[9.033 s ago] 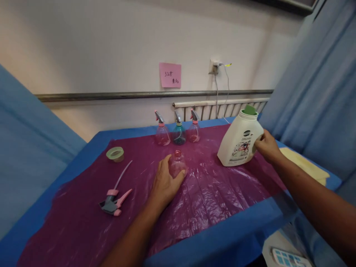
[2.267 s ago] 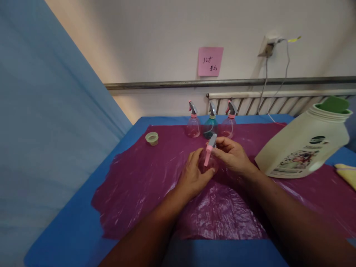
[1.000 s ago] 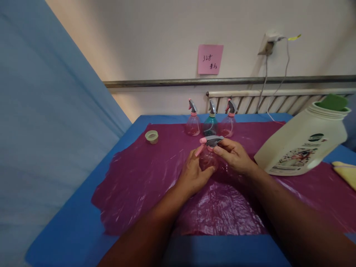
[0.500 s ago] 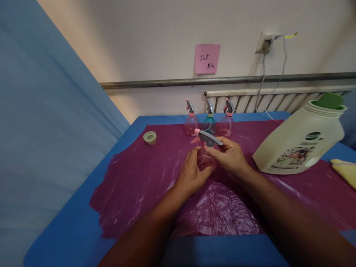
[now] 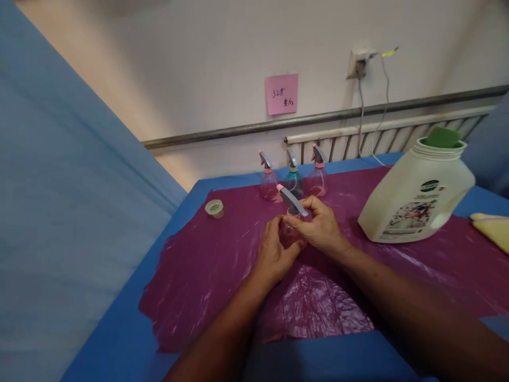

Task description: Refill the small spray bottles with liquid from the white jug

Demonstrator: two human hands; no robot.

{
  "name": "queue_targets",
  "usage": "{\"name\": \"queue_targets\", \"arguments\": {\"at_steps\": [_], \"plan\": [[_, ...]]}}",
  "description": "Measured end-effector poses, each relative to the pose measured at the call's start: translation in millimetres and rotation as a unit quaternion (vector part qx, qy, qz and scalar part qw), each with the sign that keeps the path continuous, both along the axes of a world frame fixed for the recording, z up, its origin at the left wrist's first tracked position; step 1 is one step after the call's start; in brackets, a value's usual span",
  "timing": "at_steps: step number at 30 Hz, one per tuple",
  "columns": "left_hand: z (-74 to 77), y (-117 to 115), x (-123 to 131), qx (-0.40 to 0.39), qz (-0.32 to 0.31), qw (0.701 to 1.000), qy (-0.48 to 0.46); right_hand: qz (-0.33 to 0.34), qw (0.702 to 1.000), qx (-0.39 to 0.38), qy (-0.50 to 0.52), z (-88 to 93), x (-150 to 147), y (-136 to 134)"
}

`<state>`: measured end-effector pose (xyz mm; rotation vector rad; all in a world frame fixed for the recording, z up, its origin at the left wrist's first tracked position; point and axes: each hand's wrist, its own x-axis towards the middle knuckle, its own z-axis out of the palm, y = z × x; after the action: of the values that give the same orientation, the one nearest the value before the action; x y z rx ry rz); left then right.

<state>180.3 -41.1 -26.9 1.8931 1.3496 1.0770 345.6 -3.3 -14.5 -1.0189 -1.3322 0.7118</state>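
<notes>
Between my hands stands a clear pink spray bottle with a grey and pink trigger head. My left hand wraps round the bottle's body from the left. On the right side, my right hand pinches the pink collar below the trigger head with thumb and fingers. The lower part of the bottle is mostly hidden by my hands. Behind it stand three more spray bottles: a clear pink one, a teal one and another pink one.
A large cream jug with a green piece in its mouth stands at the right. A small translucent cup sits at the left on the purple plastic sheet. A yellow cloth lies far right; a blue curtain hangs left.
The trigger head has turned on the bottle, its grey back end now angled more toward me. My right fingers have shifted slightly at the collar. The whole view has tilted a little.
</notes>
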Motion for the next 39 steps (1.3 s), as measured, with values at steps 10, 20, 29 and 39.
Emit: {"name": "queue_targets", "arguments": {"at_steps": [10,20,29,39], "plan": [[-5.7,-0.3,-1.7,-0.009,0.011,1.000,0.007,0.140,0.990,0.021,0.019,23.4,18.0,-5.4],[-11.6,0.9,1.4,0.004,0.023,0.999,0.032,0.074,0.957,-0.037,-0.278,79.2,39.0,-15.9],[-15.7,-2.1,6.3,0.038,0.053,0.997,0.028,0.008,0.918,-0.023,-0.395,103.8,27.3,-4.9],[7.6,-19.5,2.5,0.289,0.044,0.956,-0.019,-0.038,0.896,-0.017,-0.443,117.0,-47.2,70.3]]}}
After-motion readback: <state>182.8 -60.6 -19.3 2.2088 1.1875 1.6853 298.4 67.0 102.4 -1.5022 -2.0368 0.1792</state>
